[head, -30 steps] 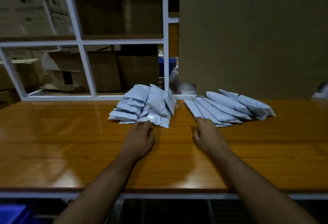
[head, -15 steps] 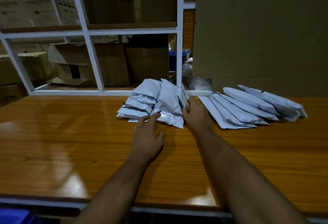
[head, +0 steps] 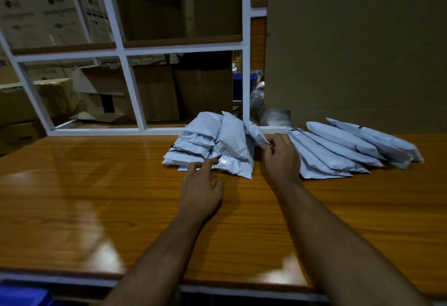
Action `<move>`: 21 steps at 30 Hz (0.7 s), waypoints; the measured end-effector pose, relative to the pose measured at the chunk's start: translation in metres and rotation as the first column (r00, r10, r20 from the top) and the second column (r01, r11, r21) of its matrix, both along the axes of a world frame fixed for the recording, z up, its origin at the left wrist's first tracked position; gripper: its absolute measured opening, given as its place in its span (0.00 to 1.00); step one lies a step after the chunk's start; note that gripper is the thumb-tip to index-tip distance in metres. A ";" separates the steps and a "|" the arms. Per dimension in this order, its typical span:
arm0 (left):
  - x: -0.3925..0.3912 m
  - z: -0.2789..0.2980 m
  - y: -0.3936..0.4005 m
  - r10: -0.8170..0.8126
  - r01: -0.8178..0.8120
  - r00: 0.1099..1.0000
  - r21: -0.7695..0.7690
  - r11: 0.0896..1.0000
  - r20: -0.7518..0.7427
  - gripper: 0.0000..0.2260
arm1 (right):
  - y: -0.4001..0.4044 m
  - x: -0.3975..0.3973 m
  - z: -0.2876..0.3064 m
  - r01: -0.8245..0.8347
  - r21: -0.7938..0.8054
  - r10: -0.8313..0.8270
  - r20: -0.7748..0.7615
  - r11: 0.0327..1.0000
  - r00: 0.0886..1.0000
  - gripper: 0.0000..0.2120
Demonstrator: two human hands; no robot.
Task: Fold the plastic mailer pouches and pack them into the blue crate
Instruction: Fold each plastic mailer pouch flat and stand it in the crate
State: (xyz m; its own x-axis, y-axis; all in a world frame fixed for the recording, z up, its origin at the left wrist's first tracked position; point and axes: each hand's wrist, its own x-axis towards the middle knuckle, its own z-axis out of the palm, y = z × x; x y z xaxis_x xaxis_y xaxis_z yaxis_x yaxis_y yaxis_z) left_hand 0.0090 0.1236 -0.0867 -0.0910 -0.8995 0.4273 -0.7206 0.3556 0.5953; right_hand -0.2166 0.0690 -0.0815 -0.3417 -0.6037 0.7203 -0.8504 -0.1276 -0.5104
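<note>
A heap of folded pale grey mailer pouches [head: 212, 146] lies at the back of the wooden table [head: 96, 196]. To its right, several long unfolded pouches [head: 338, 148] lie fanned out. My right hand [head: 280, 158] pinches the right-most pouch of the folded heap [head: 254, 131] at its lower corner. My left hand [head: 200, 184] lies with spread fingers on the table, its fingertips touching the front edge of the heap. A corner of the blue crate [head: 21, 296] shows below the table's front edge at the bottom left.
A white metal shelf frame [head: 130, 87] stands behind the table with cardboard boxes [head: 43, 15] beyond it. A tall cardboard sheet [head: 350, 46] rises behind the long pouches. Crumpled clear plastic [head: 273, 114] sits at the frame's foot. A blue bin [head: 244, 83] shows behind the frame.
My right hand moved left from the table to the right side of the folded heap and took hold of a pouch there. My left hand stayed at the heap's front edge.
</note>
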 end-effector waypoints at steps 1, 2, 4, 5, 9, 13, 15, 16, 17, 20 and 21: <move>0.000 0.000 0.000 0.005 -0.005 1.000 0.007 1.000 -0.005 0.24 | 0.011 -0.003 0.002 -0.003 -0.034 0.003 0.006 0.999 1.000 0.02; 0.001 0.001 0.000 0.006 -0.006 1.000 0.012 1.000 -0.012 0.23 | 0.022 -0.005 0.003 -0.006 -0.060 0.006 0.011 0.998 1.000 0.02; 0.001 0.002 0.002 -0.037 0.039 0.998 0.035 0.999 -0.055 0.21 | 0.047 -0.007 0.007 -0.025 -0.082 0.025 0.006 0.996 1.000 0.05; 0.002 0.002 0.005 -0.079 0.088 0.990 0.065 0.994 -0.120 0.19 | 0.060 -0.008 0.009 -0.049 -0.094 0.047 -0.018 0.994 0.999 0.06; 0.005 0.005 0.016 -0.077 0.200 0.834 0.170 0.965 -0.546 0.15 | 0.108 -0.017 0.011 -0.235 -0.115 0.220 -0.129 0.965 0.967 0.11; 0.013 0.007 0.025 0.052 0.180 0.656 0.223 0.958 -0.753 0.14 | 0.144 -0.021 0.003 -0.399 -0.014 0.388 -0.208 0.917 0.898 0.14; 0.016 0.011 0.034 0.036 0.212 0.586 0.196 0.957 -0.809 0.14 | 0.153 -0.021 -0.002 -0.459 0.055 0.459 -0.217 0.887 0.861 0.15; 0.018 0.013 0.039 0.034 0.225 0.573 0.197 0.954 -0.819 0.15 | 0.156 -0.021 -0.003 -0.471 0.081 0.477 -0.207 0.878 0.854 0.15; 0.021 0.016 0.047 0.047 0.226 0.574 0.214 0.950 -0.817 0.15 | 0.159 -0.021 -0.003 -0.471 0.102 0.482 -0.201 0.876 0.853 0.14; 0.031 0.012 0.060 0.060 0.207 0.658 0.257 0.944 -0.751 0.11 | 0.163 -0.019 -0.003 -0.466 0.155 0.490 -0.212 0.871 0.846 0.14; 0.035 0.009 0.065 0.041 0.193 0.719 0.256 0.947 -0.694 0.11 | 0.164 -0.019 -0.004 -0.471 0.175 0.500 -0.212 0.865 0.840 0.15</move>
